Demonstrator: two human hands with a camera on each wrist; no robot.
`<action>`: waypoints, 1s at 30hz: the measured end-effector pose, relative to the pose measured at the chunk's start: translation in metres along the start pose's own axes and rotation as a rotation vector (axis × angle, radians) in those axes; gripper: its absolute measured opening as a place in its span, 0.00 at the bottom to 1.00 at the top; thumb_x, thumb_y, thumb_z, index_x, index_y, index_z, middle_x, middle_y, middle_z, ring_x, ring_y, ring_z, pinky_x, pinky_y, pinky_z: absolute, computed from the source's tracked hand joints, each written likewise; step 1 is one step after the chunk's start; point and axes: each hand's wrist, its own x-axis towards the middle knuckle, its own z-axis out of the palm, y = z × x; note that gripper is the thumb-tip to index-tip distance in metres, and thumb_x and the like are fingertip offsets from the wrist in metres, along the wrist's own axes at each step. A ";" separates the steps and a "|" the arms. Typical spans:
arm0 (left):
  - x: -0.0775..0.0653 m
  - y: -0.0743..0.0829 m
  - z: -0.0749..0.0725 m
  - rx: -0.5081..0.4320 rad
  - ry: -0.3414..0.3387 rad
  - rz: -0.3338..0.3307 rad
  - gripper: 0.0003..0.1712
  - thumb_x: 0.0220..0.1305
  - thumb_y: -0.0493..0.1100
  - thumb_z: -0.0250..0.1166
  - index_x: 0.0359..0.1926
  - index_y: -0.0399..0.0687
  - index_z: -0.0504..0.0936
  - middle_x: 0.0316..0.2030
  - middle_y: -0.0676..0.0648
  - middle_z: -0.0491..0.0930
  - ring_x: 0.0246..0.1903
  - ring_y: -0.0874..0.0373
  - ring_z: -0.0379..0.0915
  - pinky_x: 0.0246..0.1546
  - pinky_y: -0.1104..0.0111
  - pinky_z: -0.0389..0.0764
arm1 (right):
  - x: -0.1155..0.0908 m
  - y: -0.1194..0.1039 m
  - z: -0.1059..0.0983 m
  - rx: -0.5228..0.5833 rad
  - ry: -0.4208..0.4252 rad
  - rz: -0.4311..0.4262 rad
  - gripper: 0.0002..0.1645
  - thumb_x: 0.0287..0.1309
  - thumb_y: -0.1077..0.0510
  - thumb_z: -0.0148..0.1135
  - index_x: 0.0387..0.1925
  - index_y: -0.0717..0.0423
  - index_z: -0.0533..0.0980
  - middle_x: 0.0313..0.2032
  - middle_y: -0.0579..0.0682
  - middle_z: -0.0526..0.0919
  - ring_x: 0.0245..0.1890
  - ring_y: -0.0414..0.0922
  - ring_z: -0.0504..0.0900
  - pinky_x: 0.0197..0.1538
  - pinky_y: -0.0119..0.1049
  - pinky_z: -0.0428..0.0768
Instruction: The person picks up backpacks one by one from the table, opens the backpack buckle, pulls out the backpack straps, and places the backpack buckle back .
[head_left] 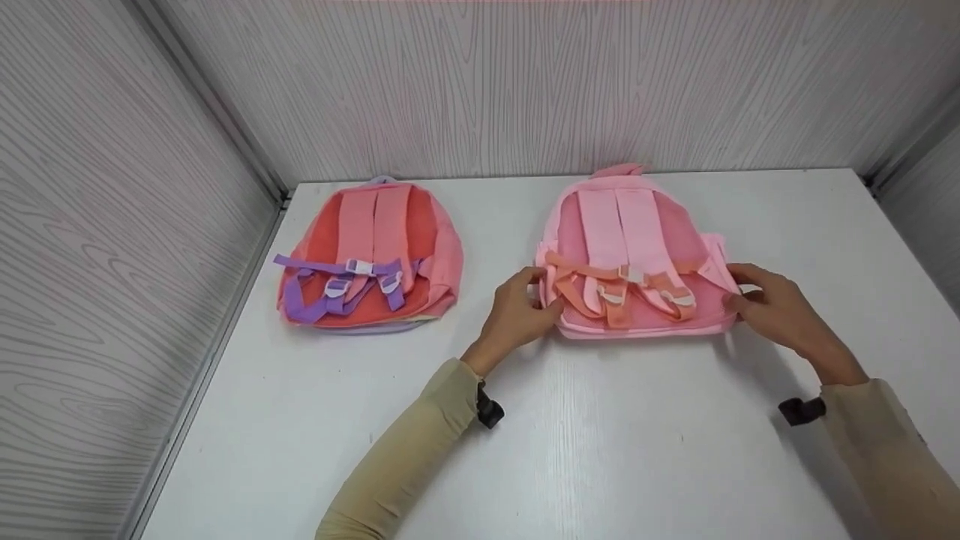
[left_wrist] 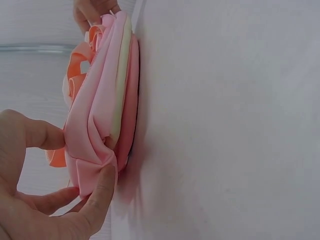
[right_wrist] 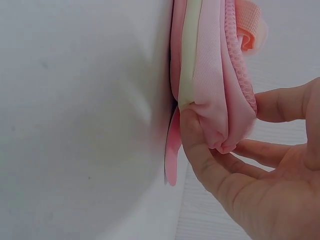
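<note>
A light pink backpack point(head_left: 626, 225) lies on the white table with its shoulder straps and orange webbing facing up. My left hand point(head_left: 517, 311) grips its lower left corner, thumb on the upper face. In the left wrist view, the fingers of that hand point(left_wrist: 55, 200) pinch the folded pink fabric of the corner. At the lower right corner, my right hand point(head_left: 772, 307) holds the bag the same way. The right wrist view shows the right hand point(right_wrist: 260, 185) with thumb and fingers on either side of the pink corner, beside a pale yellow band.
To the left lies a coral pink backpack point(head_left: 375, 247) with purple webbing and white buckles, straps up. Both bags rest on the white table point(head_left: 570, 427), near the back wall point(head_left: 480, 90). A side wall point(head_left: 97, 247) runs along the left edge.
</note>
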 end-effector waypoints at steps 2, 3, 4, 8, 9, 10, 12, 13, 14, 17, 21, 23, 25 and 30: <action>-0.003 -0.001 -0.003 -0.005 0.003 0.005 0.36 0.68 0.46 0.71 0.72 0.39 0.73 0.62 0.39 0.77 0.43 0.55 0.82 0.44 0.68 0.87 | -0.002 -0.002 0.003 0.010 -0.003 -0.014 0.37 0.80 0.53 0.52 0.80 0.66 0.59 0.71 0.72 0.69 0.58 0.68 0.80 0.42 0.20 0.78; -0.004 -0.002 -0.005 0.000 0.006 0.007 0.35 0.68 0.46 0.71 0.72 0.39 0.73 0.62 0.39 0.78 0.43 0.55 0.82 0.44 0.68 0.86 | -0.003 -0.003 0.004 0.014 -0.004 -0.024 0.36 0.80 0.54 0.52 0.80 0.66 0.59 0.71 0.72 0.69 0.58 0.68 0.80 0.42 0.20 0.78; -0.006 -0.003 -0.006 0.004 0.010 0.010 0.35 0.67 0.46 0.70 0.72 0.39 0.73 0.62 0.39 0.78 0.43 0.55 0.82 0.43 0.68 0.86 | -0.003 -0.004 0.006 0.019 -0.006 -0.032 0.36 0.79 0.55 0.53 0.80 0.66 0.59 0.71 0.72 0.69 0.58 0.67 0.80 0.42 0.20 0.78; -0.012 -0.007 -0.014 0.030 0.016 0.010 0.34 0.67 0.46 0.70 0.71 0.40 0.74 0.62 0.39 0.79 0.42 0.54 0.82 0.41 0.68 0.85 | -0.006 -0.009 0.013 0.031 -0.015 -0.065 0.35 0.79 0.57 0.54 0.79 0.67 0.60 0.70 0.72 0.70 0.58 0.67 0.81 0.42 0.21 0.79; -0.014 -0.008 -0.015 0.038 0.015 0.005 0.35 0.67 0.46 0.71 0.71 0.40 0.74 0.63 0.39 0.79 0.41 0.54 0.82 0.40 0.68 0.84 | -0.006 -0.010 0.015 0.026 -0.018 -0.069 0.35 0.79 0.58 0.54 0.79 0.68 0.60 0.70 0.72 0.70 0.57 0.68 0.81 0.42 0.21 0.78; -0.016 -0.008 -0.017 0.042 0.014 0.000 0.35 0.67 0.46 0.71 0.71 0.41 0.74 0.63 0.39 0.79 0.41 0.54 0.82 0.39 0.68 0.85 | -0.006 -0.011 0.016 0.022 -0.021 -0.070 0.36 0.79 0.57 0.54 0.79 0.68 0.60 0.70 0.72 0.71 0.58 0.68 0.80 0.42 0.20 0.78; -0.019 -0.009 -0.021 0.051 0.013 -0.014 0.35 0.67 0.46 0.71 0.72 0.41 0.74 0.63 0.40 0.78 0.40 0.54 0.81 0.39 0.68 0.85 | -0.007 -0.015 0.019 0.016 -0.028 -0.073 0.36 0.78 0.57 0.55 0.79 0.68 0.60 0.70 0.72 0.71 0.59 0.68 0.80 0.43 0.20 0.78; -0.020 -0.009 -0.022 0.053 0.014 -0.019 0.35 0.67 0.46 0.71 0.72 0.41 0.74 0.63 0.40 0.78 0.40 0.54 0.82 0.39 0.68 0.85 | -0.007 -0.016 0.021 0.015 -0.031 -0.075 0.36 0.78 0.57 0.55 0.79 0.67 0.59 0.70 0.72 0.71 0.59 0.69 0.80 0.43 0.20 0.78; -0.021 -0.010 -0.024 0.057 0.017 -0.027 0.35 0.67 0.46 0.71 0.72 0.41 0.73 0.64 0.40 0.78 0.40 0.54 0.82 0.38 0.68 0.85 | -0.008 -0.018 0.022 0.014 -0.034 -0.077 0.36 0.78 0.57 0.55 0.79 0.67 0.59 0.70 0.72 0.71 0.60 0.69 0.80 0.43 0.20 0.77; -0.024 -0.011 -0.030 0.055 0.025 -0.036 0.35 0.67 0.45 0.71 0.72 0.42 0.74 0.64 0.39 0.78 0.41 0.53 0.83 0.38 0.67 0.86 | -0.009 -0.023 0.026 0.019 -0.041 -0.087 0.37 0.78 0.57 0.56 0.79 0.66 0.60 0.70 0.71 0.71 0.61 0.69 0.79 0.44 0.20 0.78; -0.031 -0.015 -0.039 0.040 0.031 -0.047 0.34 0.68 0.45 0.71 0.72 0.42 0.74 0.64 0.40 0.79 0.40 0.52 0.84 0.38 0.66 0.87 | -0.010 -0.030 0.031 0.026 -0.054 -0.105 0.37 0.78 0.57 0.58 0.79 0.65 0.60 0.70 0.70 0.71 0.61 0.68 0.79 0.45 0.21 0.78; -0.034 -0.018 -0.043 0.033 0.034 -0.055 0.34 0.68 0.44 0.72 0.72 0.43 0.74 0.64 0.40 0.79 0.39 0.52 0.84 0.39 0.66 0.87 | -0.010 -0.032 0.034 0.031 -0.061 -0.116 0.37 0.77 0.57 0.60 0.79 0.65 0.61 0.70 0.70 0.72 0.61 0.68 0.80 0.46 0.21 0.79; -0.037 -0.020 -0.047 0.028 0.033 -0.062 0.33 0.69 0.44 0.71 0.72 0.43 0.74 0.64 0.40 0.79 0.39 0.53 0.84 0.39 0.66 0.88 | -0.010 -0.035 0.036 0.033 -0.066 -0.125 0.37 0.77 0.57 0.61 0.79 0.64 0.61 0.70 0.69 0.72 0.61 0.68 0.80 0.46 0.22 0.79; -0.044 -0.025 -0.057 0.025 0.036 -0.079 0.34 0.69 0.44 0.71 0.72 0.44 0.74 0.64 0.40 0.78 0.37 0.55 0.83 0.38 0.67 0.87 | -0.010 -0.037 0.044 0.051 -0.074 -0.166 0.38 0.76 0.55 0.63 0.79 0.64 0.62 0.69 0.69 0.73 0.60 0.67 0.81 0.47 0.21 0.79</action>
